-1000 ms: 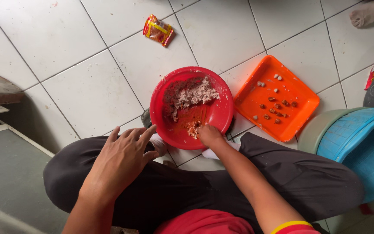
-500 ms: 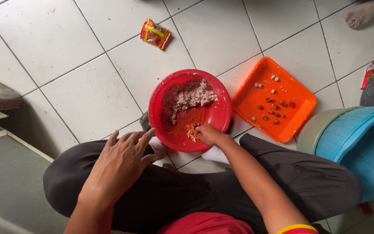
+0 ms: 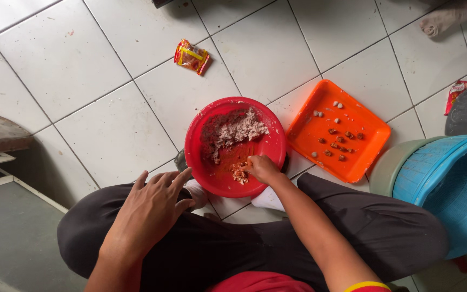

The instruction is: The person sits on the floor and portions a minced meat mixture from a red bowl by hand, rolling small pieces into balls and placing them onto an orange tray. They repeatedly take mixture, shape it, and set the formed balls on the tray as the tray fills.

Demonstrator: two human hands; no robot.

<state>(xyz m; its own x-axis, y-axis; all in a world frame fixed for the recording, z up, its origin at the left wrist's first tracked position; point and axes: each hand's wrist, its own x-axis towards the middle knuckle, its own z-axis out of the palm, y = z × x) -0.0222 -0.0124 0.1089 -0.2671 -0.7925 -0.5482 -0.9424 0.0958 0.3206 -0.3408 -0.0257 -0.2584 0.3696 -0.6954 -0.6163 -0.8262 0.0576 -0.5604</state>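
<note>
At the bottom of the frame the person's dark trousers (image 3: 233, 243) fill the foreground, and a strip of red garment is cut off by the lower edge. The left hand (image 3: 149, 208) lies flat on the left knee, lower left of centre, fingers spread and open, holding nothing; its fingertips reach toward the rim of the red bowl (image 3: 268, 146) without clearly touching it. The right hand (image 3: 263, 168) is inside the bowl at its lower right, fingers curled down into a small clump of minced mixture (image 3: 239, 175). The knuckles hide the fingertips, so whether it pinches a bit of the mix or only presses on it cannot be told. A larger heap of the same pale, crumbly mixture (image 3: 233, 130) sits in the bowl's upper half. Something white (image 3: 268, 199) pokes out just below the bowl, perhaps a socked foot, mostly hidden by the arm.

Right of the bowl, touching or nearly so, lies an orange square tray (image 3: 363, 157) with small brown and pale lumps scattered on it. At the right edge a blue basket (image 3: 449, 184) sits in a greenish tub, both cut off. Farther up, on the white floor tiles (image 3: 82, 97), lies a crumpled red and yellow wrapper (image 3: 192, 56); another wrapper (image 3: 457, 93) shows at the right, and a foot (image 3: 447, 19) is cropped at the top right corner.
</note>
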